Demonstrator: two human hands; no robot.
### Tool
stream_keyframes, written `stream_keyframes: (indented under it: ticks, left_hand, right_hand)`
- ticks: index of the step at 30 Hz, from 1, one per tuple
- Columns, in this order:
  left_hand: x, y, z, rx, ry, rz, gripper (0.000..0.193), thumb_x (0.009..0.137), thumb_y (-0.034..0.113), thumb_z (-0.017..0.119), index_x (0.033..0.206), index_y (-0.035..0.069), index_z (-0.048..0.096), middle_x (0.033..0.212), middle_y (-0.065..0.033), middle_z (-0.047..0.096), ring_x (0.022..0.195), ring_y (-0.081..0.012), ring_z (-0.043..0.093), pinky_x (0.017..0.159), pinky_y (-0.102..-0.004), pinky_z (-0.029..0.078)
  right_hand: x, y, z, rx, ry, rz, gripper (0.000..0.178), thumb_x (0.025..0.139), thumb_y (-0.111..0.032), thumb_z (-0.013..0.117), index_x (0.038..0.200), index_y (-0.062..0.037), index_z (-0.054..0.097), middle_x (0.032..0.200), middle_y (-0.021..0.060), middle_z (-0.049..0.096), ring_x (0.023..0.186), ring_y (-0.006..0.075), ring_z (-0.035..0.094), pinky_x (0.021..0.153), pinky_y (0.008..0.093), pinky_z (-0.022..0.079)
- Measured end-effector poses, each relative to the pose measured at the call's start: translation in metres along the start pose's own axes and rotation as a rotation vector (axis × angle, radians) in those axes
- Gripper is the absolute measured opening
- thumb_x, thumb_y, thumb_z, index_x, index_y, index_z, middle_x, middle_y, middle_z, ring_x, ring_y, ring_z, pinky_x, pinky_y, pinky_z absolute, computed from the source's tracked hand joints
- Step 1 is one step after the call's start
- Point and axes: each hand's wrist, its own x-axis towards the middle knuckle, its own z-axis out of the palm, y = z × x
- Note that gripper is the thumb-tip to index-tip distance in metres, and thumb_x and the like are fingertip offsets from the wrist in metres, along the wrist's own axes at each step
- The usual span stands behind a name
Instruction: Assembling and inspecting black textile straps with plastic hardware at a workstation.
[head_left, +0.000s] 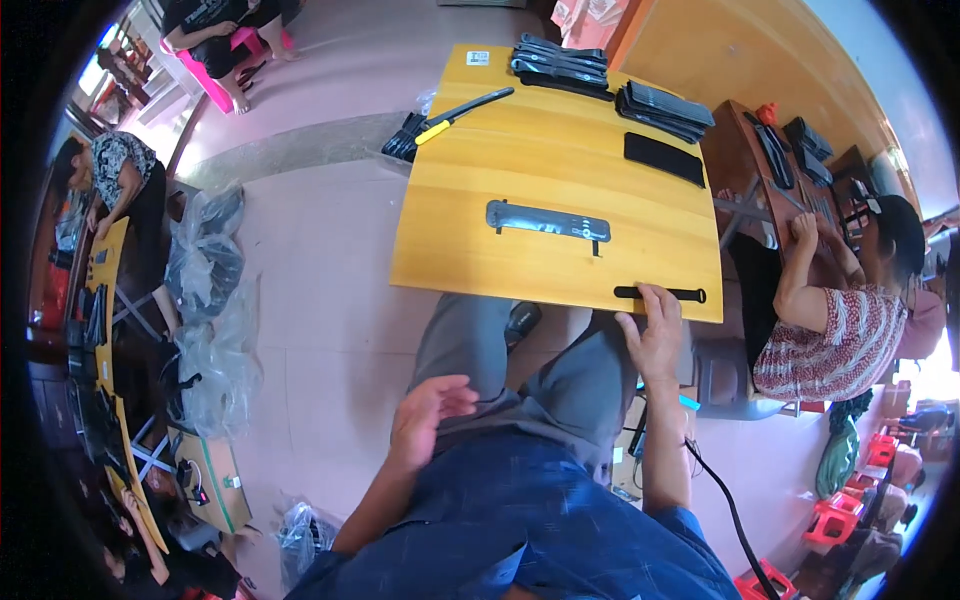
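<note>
1. Head view: a black strap (672, 295) lies flat on the yellow wooden surface (530, 165), close to the near edge and toward the right corner, its looped end pointing right.
2. The right hand (656, 335) reaches over that near edge. Its fingertips touch the strap toward its left part, while the thumb stands apart from them, leaving a moderate gap; the fingers rest on the strap rather than close around it.
3. The left hand (428, 418) is well away from the surface, above the lap, its fingers loosely parted and pointing to the right.
4. Near the middle of the surface lies a long, glossy dark pouch (548, 221), with two short black tabs sticking out from its lower side.
5. Toward the far right lies a flat black piece (664, 159). Just beyond it is a stack of dark pieces (665, 110), and to the left of that, near the far edge, a layered dark pile (560, 65).
6. At the left edge lies a long tool with a yellow handle (465, 115), slanted, near a small white label (477, 58).
7. To the right, a co-worker in a red-and-white patterned top (835, 335) sits at a reddish-brown table (735, 140). Clear plastic bags (205, 260) stand on the floor to the left.
</note>
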Motion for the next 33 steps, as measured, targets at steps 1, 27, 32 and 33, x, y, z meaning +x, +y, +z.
stream_keyframes:
  ticks: [1,27,32,33]
  left_hand:
    - [-0.007,0.000,-0.011,0.042,0.039,-0.001,0.054,0.108,0.041,0.049,0.134,-0.006,0.058,0.118,-0.0176,0.069,0.104,-0.0235,0.068,0.096,-0.0356,0.053]
    - [0.111,0.027,0.079,0.422,-0.084,-0.166,0.019,0.102,0.021,0.064,0.093,0.005,0.067,0.069,0.0010,0.060,0.057,-0.0059,0.054,0.054,-0.0221,0.046]
    - [0.131,0.030,0.053,0.468,-0.029,-0.161,0.018,0.101,0.021,0.066,0.094,0.004,0.068,0.070,0.0006,0.062,0.055,-0.0047,0.054,0.052,-0.0200,0.046]
    - [0.134,0.031,0.050,0.417,-0.008,-0.163,0.016,0.100,0.020,0.066,0.095,0.004,0.068,0.073,-0.0005,0.064,0.055,-0.0048,0.055,0.052,-0.0201,0.047]
  right_hand:
    - [-0.002,0.003,0.002,0.006,0.022,-0.037,0.044,0.081,-0.017,0.081,0.121,-0.0060,0.066,0.121,0.0141,0.063,0.115,0.0350,0.058,0.100,0.0451,0.048]
    - [-0.001,-0.067,-0.015,1.438,0.228,0.625,0.014,0.098,-0.013,0.072,0.107,-0.0060,0.064,0.089,-0.0003,0.068,0.077,0.0075,0.063,0.070,0.0242,0.053]
    - [-0.005,-0.062,-0.009,1.375,0.126,0.626,0.011,0.099,-0.010,0.070,0.107,-0.0058,0.063,0.087,0.0005,0.066,0.075,0.0087,0.064,0.069,0.0232,0.052]
    - [-0.004,-0.062,-0.007,1.381,0.121,0.628,0.011,0.099,-0.010,0.070,0.107,-0.0058,0.063,0.087,0.0005,0.066,0.075,0.0087,0.064,0.069,0.0232,0.052]
